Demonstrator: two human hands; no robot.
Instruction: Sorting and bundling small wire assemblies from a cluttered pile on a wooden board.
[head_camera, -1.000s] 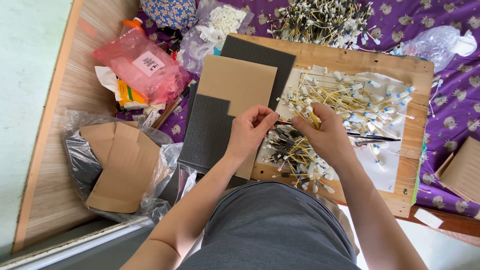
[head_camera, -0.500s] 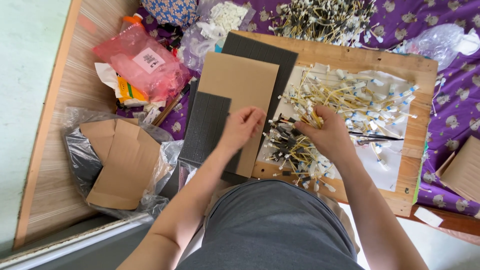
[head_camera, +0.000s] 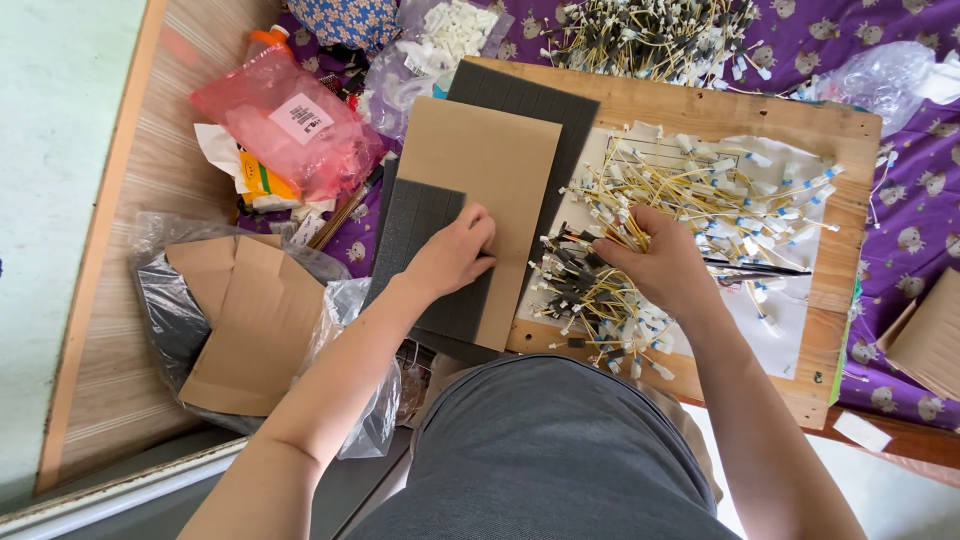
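Fingers (head_camera: 478, 232) of the left hand (head_camera: 452, 255) curled flat on the grey foam sheet (head_camera: 420, 225) (palm down, holding nothing), right-hand grip indiscernible

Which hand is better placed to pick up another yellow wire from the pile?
Right. The right hand already rests in the yellow wire pile on the wooden board, while the left hand presses on the dark foam sheet.
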